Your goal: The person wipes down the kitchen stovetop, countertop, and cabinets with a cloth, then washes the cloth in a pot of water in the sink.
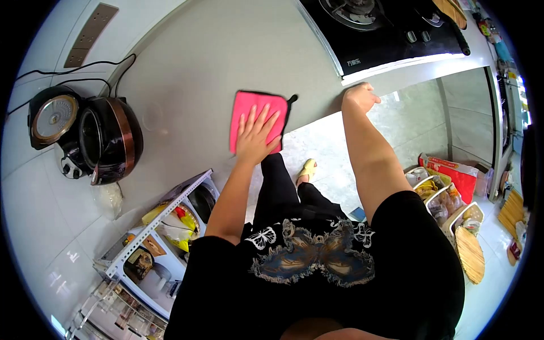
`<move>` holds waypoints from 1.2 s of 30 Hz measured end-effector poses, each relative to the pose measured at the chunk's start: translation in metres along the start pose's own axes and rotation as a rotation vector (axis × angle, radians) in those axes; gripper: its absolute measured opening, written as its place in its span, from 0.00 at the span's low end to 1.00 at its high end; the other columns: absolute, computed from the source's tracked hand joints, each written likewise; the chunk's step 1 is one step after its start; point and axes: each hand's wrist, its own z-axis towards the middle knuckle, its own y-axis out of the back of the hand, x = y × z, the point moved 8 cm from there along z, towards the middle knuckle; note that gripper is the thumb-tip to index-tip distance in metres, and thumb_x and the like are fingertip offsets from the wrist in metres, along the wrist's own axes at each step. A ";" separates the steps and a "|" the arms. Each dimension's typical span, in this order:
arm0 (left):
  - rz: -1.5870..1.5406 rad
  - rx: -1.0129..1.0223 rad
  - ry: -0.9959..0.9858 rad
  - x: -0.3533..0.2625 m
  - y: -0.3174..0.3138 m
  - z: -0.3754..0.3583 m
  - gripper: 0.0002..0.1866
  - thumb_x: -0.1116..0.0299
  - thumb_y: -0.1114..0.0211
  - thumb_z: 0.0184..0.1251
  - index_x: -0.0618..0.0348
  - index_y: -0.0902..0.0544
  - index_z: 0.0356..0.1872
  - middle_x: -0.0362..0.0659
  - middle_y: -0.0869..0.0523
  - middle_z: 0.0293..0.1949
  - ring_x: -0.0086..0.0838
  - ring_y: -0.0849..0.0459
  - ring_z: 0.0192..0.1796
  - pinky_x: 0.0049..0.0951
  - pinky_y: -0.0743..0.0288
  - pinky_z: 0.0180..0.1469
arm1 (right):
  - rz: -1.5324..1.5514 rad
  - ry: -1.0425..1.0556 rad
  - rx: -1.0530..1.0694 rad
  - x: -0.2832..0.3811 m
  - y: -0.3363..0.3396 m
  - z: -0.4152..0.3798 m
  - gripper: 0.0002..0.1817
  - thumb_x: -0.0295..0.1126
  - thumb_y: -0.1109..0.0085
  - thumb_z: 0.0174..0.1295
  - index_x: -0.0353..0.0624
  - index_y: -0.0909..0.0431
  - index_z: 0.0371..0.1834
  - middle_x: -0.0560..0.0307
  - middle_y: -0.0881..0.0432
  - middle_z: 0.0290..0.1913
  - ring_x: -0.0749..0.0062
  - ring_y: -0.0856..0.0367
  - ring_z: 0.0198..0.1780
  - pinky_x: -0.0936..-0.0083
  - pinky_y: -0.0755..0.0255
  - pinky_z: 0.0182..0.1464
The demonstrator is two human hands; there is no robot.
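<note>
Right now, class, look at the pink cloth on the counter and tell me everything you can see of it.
The pink cloth is a roughly square, soft-looking rag with a small dark loop at one corner. It lies flat on the grey counter, near its front edge, left of the black hob. The left hand presses on it with fingers spread, covering its lower middle. The right hand rests apart on the counter edge.

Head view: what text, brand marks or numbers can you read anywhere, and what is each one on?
Hob: small white mark on the front left corner, too blurred to read.
Red bag on the floor: print too small to read.
Pink cloth under the left hand: no text.
Rice cooker: no readable label.
</note>
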 end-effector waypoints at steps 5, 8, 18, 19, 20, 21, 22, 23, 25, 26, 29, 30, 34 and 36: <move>0.043 -0.002 0.202 0.085 0.014 -0.029 0.40 0.44 0.35 0.70 0.35 0.35 0.82 0.39 0.40 0.84 0.47 0.46 0.85 0.57 0.57 0.84 | -0.043 -0.005 -0.052 0.000 -0.005 0.009 0.27 0.46 0.62 0.74 0.29 0.38 0.58 0.33 0.13 0.42 0.35 0.12 0.44 0.43 0.20 0.49; 0.127 -0.090 0.350 0.136 0.026 -0.019 0.40 0.40 0.39 0.72 0.36 0.37 0.83 0.40 0.41 0.85 0.48 0.48 0.86 0.58 0.57 0.84 | -0.081 -0.007 -0.080 -0.003 -0.011 0.014 0.27 0.46 0.61 0.74 0.29 0.38 0.57 0.31 0.13 0.43 0.33 0.12 0.44 0.42 0.20 0.49; 0.186 -0.259 0.548 0.235 0.051 0.155 0.43 0.34 0.43 0.74 0.36 0.42 0.85 0.42 0.46 0.86 0.49 0.50 0.86 0.58 0.58 0.84 | -0.155 -0.094 -0.136 -0.004 -0.005 0.004 0.26 0.48 0.63 0.76 0.32 0.36 0.59 0.30 0.14 0.45 0.33 0.13 0.46 0.40 0.23 0.50; 0.207 -0.277 0.565 0.240 0.051 0.176 0.44 0.32 0.45 0.74 0.37 0.43 0.85 0.43 0.46 0.86 0.50 0.50 0.86 0.58 0.58 0.84 | -0.200 0.009 -0.100 -0.014 -0.017 0.019 0.26 0.48 0.64 0.76 0.32 0.36 0.59 0.30 0.14 0.44 0.33 0.13 0.45 0.40 0.23 0.49; 0.227 -0.293 0.583 0.244 0.050 0.196 0.44 0.31 0.47 0.74 0.37 0.44 0.85 0.43 0.47 0.86 0.50 0.50 0.86 0.58 0.58 0.84 | -0.201 0.013 -0.087 -0.010 -0.016 0.016 0.26 0.48 0.64 0.76 0.32 0.36 0.58 0.30 0.14 0.44 0.33 0.13 0.45 0.40 0.23 0.49; 0.218 -0.287 0.586 0.247 0.047 0.217 0.44 0.31 0.47 0.74 0.37 0.44 0.85 0.43 0.47 0.86 0.50 0.50 0.86 0.58 0.58 0.84 | -0.201 0.018 -0.074 -0.003 -0.014 0.011 0.26 0.48 0.65 0.76 0.32 0.36 0.58 0.30 0.14 0.44 0.33 0.13 0.45 0.40 0.23 0.49; 0.220 -0.302 0.602 0.248 0.046 0.237 0.45 0.29 0.49 0.74 0.38 0.45 0.86 0.43 0.47 0.86 0.51 0.51 0.86 0.60 0.58 0.84 | -0.201 0.023 -0.061 0.003 -0.011 0.006 0.26 0.48 0.65 0.76 0.32 0.36 0.58 0.30 0.14 0.45 0.33 0.13 0.45 0.40 0.23 0.48; 0.224 -0.319 0.616 0.246 0.046 0.257 0.46 0.28 0.51 0.73 0.39 0.46 0.86 0.44 0.47 0.87 0.52 0.52 0.86 0.61 0.59 0.84 | -0.197 0.014 -0.073 0.006 -0.010 0.003 0.26 0.48 0.65 0.76 0.32 0.36 0.58 0.30 0.14 0.45 0.33 0.13 0.45 0.40 0.23 0.49; 0.218 -0.293 0.625 0.231 0.043 0.293 0.47 0.28 0.52 0.73 0.40 0.46 0.86 0.44 0.48 0.87 0.53 0.53 0.87 0.63 0.60 0.83 | -0.199 0.002 -0.092 0.003 -0.007 0.003 0.26 0.48 0.65 0.76 0.31 0.36 0.58 0.29 0.14 0.45 0.32 0.13 0.45 0.40 0.23 0.50; 0.219 -0.274 0.636 0.220 0.040 0.306 0.47 0.28 0.52 0.73 0.41 0.47 0.86 0.44 0.48 0.87 0.54 0.54 0.87 0.64 0.61 0.83 | -0.167 -0.013 -0.082 -0.001 -0.009 0.006 0.26 0.48 0.64 0.76 0.31 0.37 0.58 0.29 0.14 0.46 0.32 0.14 0.46 0.40 0.23 0.50; 0.171 -0.219 0.476 0.164 0.025 0.338 0.47 0.29 0.52 0.74 0.41 0.47 0.86 0.45 0.49 0.87 0.55 0.56 0.87 0.66 0.63 0.83 | -0.171 0.029 -0.069 -0.014 -0.021 0.027 0.27 0.48 0.64 0.75 0.30 0.37 0.59 0.28 0.14 0.46 0.31 0.14 0.47 0.40 0.23 0.51; 0.144 -0.204 0.416 0.142 0.021 0.341 0.46 0.29 0.53 0.74 0.41 0.47 0.86 0.45 0.50 0.87 0.55 0.56 0.87 0.66 0.63 0.83 | -0.191 0.056 -0.067 -0.012 -0.022 0.026 0.27 0.48 0.64 0.75 0.30 0.37 0.59 0.28 0.14 0.47 0.31 0.14 0.47 0.40 0.23 0.52; 0.164 -0.246 0.212 0.069 0.001 0.314 0.45 0.29 0.51 0.74 0.38 0.45 0.86 0.45 0.48 0.87 0.55 0.55 0.87 0.67 0.62 0.83 | -0.144 -0.064 -0.150 -0.011 -0.012 0.014 0.27 0.47 0.63 0.75 0.29 0.37 0.61 0.28 0.14 0.47 0.31 0.14 0.48 0.40 0.23 0.53; 0.094 -0.195 0.086 0.034 -0.005 0.282 0.43 0.32 0.51 0.75 0.37 0.45 0.86 0.44 0.48 0.87 0.54 0.55 0.87 0.65 0.63 0.83 | -0.156 0.102 -0.103 -0.015 -0.025 0.036 0.27 0.46 0.62 0.75 0.29 0.37 0.61 0.26 0.14 0.48 0.31 0.14 0.48 0.40 0.23 0.53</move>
